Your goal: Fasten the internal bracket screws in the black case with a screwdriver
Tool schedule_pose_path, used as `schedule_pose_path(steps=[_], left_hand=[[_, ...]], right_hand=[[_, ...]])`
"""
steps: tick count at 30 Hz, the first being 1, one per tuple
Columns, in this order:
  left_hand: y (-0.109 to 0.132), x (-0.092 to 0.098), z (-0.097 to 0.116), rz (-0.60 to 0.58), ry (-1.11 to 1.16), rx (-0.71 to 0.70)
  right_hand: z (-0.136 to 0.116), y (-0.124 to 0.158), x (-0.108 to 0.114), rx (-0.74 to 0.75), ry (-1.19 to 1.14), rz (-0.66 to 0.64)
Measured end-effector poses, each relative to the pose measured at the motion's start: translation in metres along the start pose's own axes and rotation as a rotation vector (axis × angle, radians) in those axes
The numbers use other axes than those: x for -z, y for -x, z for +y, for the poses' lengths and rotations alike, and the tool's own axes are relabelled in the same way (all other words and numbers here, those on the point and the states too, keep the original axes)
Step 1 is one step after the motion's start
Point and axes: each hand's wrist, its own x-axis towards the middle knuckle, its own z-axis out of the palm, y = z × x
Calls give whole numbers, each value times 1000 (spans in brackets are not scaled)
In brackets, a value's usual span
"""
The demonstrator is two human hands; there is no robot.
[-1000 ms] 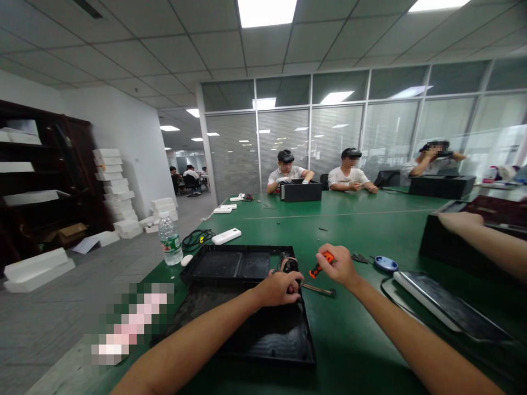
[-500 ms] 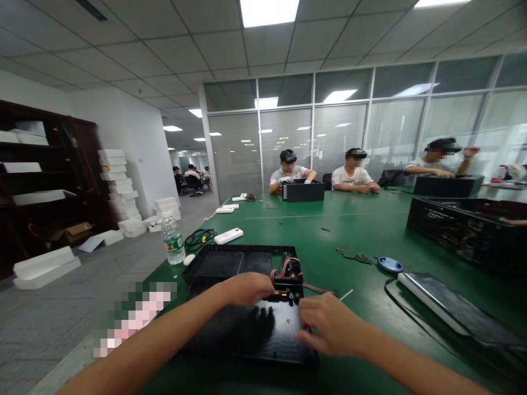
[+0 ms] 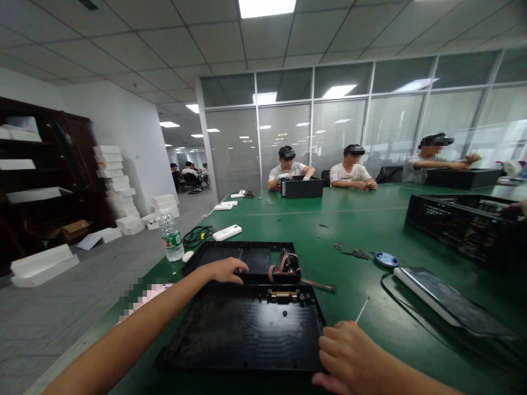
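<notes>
Before me lies a black plastic case in two shallow parts. The front part (image 3: 242, 329) shows its inside, with a brass-coloured strip (image 3: 284, 297) and a small dark round piece (image 3: 284, 314). Behind it, the rear part (image 3: 230, 252) holds striped wires (image 3: 284, 266) at its right end. My left hand (image 3: 228, 270) is over the rear part's near edge, thumb and fingers apart; whether it touches the edge I cannot tell. At the front part's right edge, my right hand (image 3: 348, 354) is closed around a screwdriver (image 3: 363, 309) with an orange-red handle, its shaft pointing away from me.
A water bottle (image 3: 171, 238), a black cable (image 3: 197, 236) and a white device (image 3: 227, 233) are at the left. To the right are a blue dish (image 3: 386, 259), a thick tablet-like device (image 3: 448, 299) and a black metal chassis (image 3: 457, 236). Several people sit across the table.
My left hand has moved left and back, off the brass-coloured strip. My right hand has drawn nearer to me and right with the screwdriver, uncovering the front part.
</notes>
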Motion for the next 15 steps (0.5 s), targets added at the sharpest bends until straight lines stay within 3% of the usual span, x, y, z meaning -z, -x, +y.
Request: schedule_pose_path(steps=[4,8,15], left_hand=[[-7,5,11,15,-189,-90],[-10,27,28,44,-288,-90],[23,73,93,76,-340,-171]], right_hand=[[6,1,-11,-92,32,69],[27,-7,-24,-103,71,109],[85,-37,-44,-158,62,70]])
